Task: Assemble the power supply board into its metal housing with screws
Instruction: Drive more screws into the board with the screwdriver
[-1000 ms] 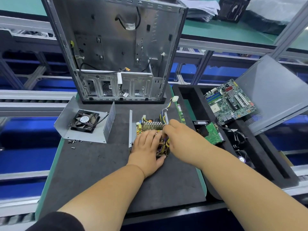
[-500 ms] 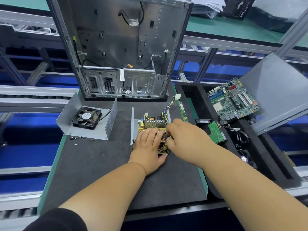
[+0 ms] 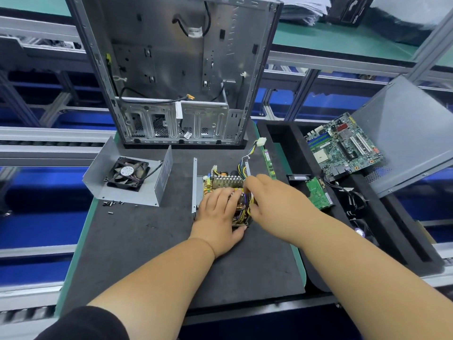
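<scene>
The power supply board [image 3: 226,182] lay in its shallow metal housing [image 3: 195,182] in the middle of the dark worktop [image 3: 137,241], just in front of the upright computer case [image 3: 176,69]. The left hand [image 3: 218,217] rested flat on the near part of the board, fingers straight and thumb against its near edge. The right hand [image 3: 274,197] reached in from the right, its fingers curled among the bundle of yellow and black wires [image 3: 245,165] at the board's right side; whether it pinched them I could not tell. The two hands nearly touched over the board. To the left sat the housing cover with its fan [image 3: 127,173], and a few loose screws [image 3: 111,204] lay just near of it. On the far right a green motherboard [image 3: 343,146] leaned in a black foam tray [image 3: 289,143].
</scene>
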The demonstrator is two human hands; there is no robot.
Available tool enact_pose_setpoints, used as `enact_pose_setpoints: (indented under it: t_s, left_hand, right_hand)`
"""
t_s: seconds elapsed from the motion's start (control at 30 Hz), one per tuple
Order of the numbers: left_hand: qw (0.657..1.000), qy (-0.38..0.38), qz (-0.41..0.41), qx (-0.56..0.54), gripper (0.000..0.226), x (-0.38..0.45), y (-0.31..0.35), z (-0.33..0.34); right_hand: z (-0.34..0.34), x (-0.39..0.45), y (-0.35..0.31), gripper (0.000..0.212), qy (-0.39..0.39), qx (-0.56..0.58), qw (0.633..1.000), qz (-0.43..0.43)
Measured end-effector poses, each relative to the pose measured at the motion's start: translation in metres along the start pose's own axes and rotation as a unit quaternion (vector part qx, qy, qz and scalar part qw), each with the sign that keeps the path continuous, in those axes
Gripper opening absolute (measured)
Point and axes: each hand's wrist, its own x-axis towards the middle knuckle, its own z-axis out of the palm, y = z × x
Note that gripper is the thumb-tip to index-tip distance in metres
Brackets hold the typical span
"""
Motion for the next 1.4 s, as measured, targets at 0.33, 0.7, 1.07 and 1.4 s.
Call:
enact_pose_setpoints:
  t_s: [0.33,0.7,1.07,1.4]
  left_hand:
    - [1.0,-0.009,-0.009,0.004,0.088,0.0,0.001,-0.003]
    - [1.0,-0.016,-0.01,0.021,0.089,0.0,0.001,-0.003]
    - [1.0,-0.004,-0.007,0.014,0.089,0.0,0.001,-0.004]
    - [1.0,-0.019,-0.014,0.003,0.087,0.0,0.001,-0.004]
  right_hand:
    - [0.008,0.0,0.001,0.021,0.016,-0.052,0.999,0.008]
    - [0.013,0.001,0.002,0.018,0.033,-0.062,0.996,0.047]
    - [0.011,0.006,0.001,0.024,0.0,-0.033,0.996,0.085]
    - [0.006,0.0,-0.005,0.024,-0.029,-0.031,0.997,0.066]
